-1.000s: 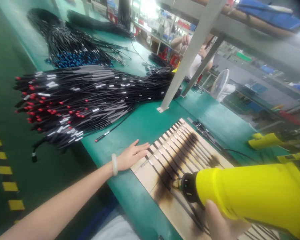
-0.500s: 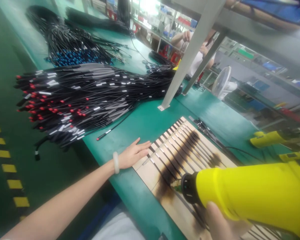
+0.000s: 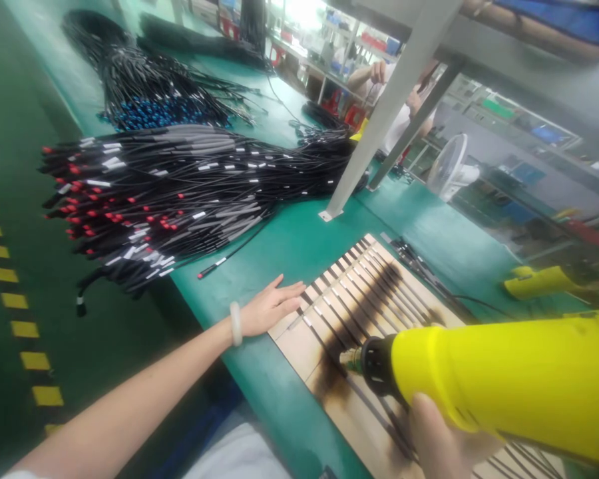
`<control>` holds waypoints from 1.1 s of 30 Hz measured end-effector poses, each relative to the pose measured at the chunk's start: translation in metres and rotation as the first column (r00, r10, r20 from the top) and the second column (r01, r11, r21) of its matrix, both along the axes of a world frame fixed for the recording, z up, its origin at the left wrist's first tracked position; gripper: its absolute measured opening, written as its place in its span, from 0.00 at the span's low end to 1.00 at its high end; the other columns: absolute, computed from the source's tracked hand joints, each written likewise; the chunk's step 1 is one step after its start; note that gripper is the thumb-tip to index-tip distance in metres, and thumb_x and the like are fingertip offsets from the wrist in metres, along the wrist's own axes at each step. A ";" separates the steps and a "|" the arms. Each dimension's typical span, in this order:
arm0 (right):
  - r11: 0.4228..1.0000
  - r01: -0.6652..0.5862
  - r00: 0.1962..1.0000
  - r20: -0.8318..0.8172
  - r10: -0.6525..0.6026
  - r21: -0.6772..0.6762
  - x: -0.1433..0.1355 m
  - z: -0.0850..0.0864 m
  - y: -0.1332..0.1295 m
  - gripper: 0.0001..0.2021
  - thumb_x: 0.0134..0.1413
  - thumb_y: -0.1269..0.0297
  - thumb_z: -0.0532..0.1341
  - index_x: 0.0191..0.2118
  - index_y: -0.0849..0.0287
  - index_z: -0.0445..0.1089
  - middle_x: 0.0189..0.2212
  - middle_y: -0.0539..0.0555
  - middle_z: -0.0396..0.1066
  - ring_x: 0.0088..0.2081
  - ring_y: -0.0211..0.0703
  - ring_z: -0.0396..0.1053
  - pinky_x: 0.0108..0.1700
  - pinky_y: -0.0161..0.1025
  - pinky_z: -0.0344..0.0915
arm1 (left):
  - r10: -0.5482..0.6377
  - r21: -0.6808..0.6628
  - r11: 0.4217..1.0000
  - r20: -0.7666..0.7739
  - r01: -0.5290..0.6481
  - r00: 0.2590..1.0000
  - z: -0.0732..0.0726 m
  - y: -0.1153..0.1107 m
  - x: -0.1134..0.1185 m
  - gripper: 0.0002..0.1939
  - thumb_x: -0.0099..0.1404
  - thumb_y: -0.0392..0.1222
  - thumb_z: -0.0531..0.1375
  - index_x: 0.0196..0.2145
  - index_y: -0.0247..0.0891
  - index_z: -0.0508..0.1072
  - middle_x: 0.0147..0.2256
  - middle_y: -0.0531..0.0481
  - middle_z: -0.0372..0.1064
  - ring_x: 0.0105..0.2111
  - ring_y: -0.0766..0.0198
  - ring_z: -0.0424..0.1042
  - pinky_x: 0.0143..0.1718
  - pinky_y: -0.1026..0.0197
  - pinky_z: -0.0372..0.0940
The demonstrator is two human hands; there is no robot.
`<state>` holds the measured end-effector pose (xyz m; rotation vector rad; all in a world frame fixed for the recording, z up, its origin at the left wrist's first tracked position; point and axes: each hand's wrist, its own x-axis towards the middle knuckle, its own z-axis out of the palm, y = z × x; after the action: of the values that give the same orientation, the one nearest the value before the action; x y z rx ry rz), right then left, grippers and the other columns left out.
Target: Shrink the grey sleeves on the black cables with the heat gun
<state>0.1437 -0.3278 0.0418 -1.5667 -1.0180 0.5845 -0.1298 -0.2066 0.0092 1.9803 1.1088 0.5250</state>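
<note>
My right hand is wrapped round a yellow heat gun, whose black collar and metal nozzle point left over a wooden board. Black cables lie side by side across this board, with small white labels near their upper-left ends. Dark scorch marks run across the wood beneath them. My left hand, a pale bangle at its wrist, rests flat with fingers stretched out at the board's left corner. Its fingertips touch or nearly touch the nearest cable end.
A big bundle of black cables with red tips hangs over the green table's left edge. Behind it lies a blue-tipped bundle. A metal post stands beyond the board. Another yellow tool lies right; a person works behind the post.
The whole view has shifted slightly, with the scene moving a little to the right. The heat gun's nozzle has moved slightly left and up relative to the board. My left hand keeps its place.
</note>
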 end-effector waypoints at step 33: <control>0.998 0.055 0.983 0.178 -0.053 -0.006 0.015 -0.004 0.008 0.15 0.31 0.58 0.67 0.32 0.51 0.71 0.29 0.52 0.72 0.48 0.59 0.64 0.42 0.50 0.70 | 0.007 -0.015 1.000 0.027 -0.006 1.000 0.000 -0.003 0.000 0.37 0.63 0.63 0.35 0.58 0.35 0.54 0.60 0.41 0.49 0.61 0.60 0.47 0.63 0.47 0.28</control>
<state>0.1584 -0.3199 0.0375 -1.6736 -1.1025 0.4185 -0.1295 -0.2093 0.0095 1.9516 1.0997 0.5435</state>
